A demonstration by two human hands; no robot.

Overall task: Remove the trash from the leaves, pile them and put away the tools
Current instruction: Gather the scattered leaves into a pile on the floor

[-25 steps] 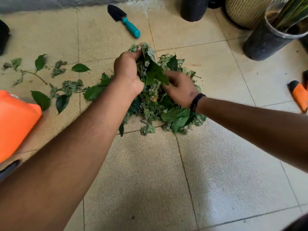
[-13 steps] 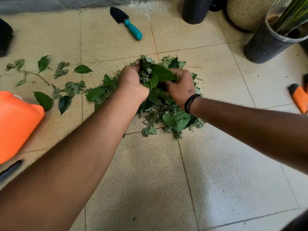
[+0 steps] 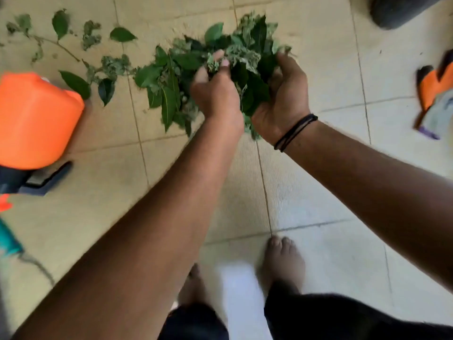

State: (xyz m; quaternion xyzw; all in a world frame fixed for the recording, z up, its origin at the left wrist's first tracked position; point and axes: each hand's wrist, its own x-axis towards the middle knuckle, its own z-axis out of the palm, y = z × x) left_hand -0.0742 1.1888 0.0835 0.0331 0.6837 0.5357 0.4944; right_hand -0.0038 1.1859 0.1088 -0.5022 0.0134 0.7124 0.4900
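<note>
A bunch of green leaves (image 3: 247, 52) is lifted off the tiled floor between both hands. My left hand (image 3: 215, 94) grips it from the left, fingers curled into the leaves. My right hand (image 3: 284, 94), with a black band on the wrist, cups and grips the bunch from the right. More leaves (image 3: 166, 89) still lie on the floor just left of the hands. Loose leaves and a thin twig (image 3: 61, 45) trail off to the far left.
An orange container (image 3: 34, 119) stands at the left edge with a dark tool part (image 3: 44, 180) under it. Orange-handled tool (image 3: 434, 89) lies at the right edge. A dark pot (image 3: 397, 11) sits top right. My bare feet (image 3: 282, 263) stand below the hands.
Both hands closed round the pile and lifted a bunch of leaves off the floor. The view tilted down, so the trowel left the frame and my feet came in.
</note>
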